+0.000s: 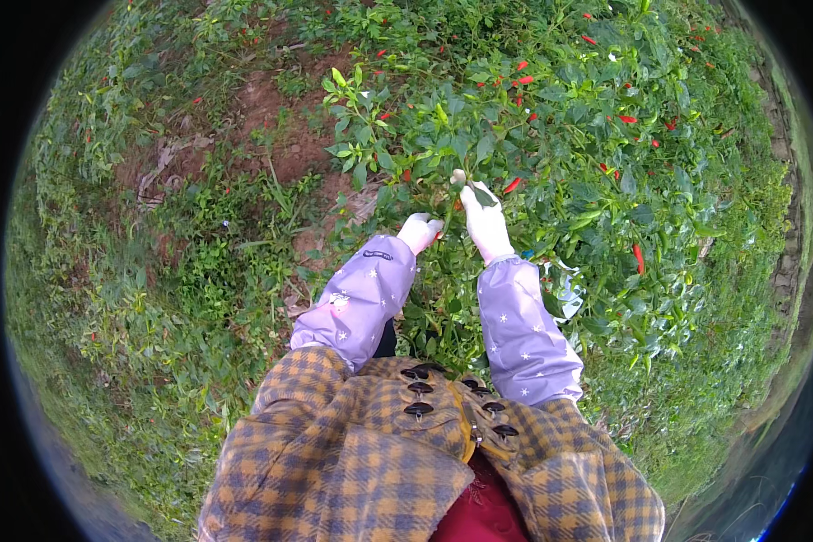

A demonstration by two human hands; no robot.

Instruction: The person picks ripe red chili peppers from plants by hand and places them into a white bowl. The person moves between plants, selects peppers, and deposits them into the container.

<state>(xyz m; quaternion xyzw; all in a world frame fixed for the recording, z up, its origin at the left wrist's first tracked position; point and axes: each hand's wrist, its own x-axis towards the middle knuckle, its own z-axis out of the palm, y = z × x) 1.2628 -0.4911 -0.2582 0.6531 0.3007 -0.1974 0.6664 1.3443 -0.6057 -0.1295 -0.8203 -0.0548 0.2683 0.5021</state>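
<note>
My left hand [421, 232], in a white glove and purple sleeve cover, is at a chili pepper plant with its fingers curled beside a bit of red, seemingly a chili. To its right and a little farther out, my right hand [481, 210], gloved alike, has its fingers bent around a leafy stem of the plant; a green leaf [483, 195] lies over the fingers. Just beyond that hand hangs a red chili [512, 185]. Another red chili [637, 258] hangs farther right among green ones. What lies inside the fingers of either hand is mostly hidden.
Dense chili plants [582, 135] with red and green fruit spread ahead and to the right. Reddish bare soil [278, 122] and low weeds [223, 261] lie to the left. A shiny whitish piece of plastic [570, 295] sits among leaves beside my right sleeve.
</note>
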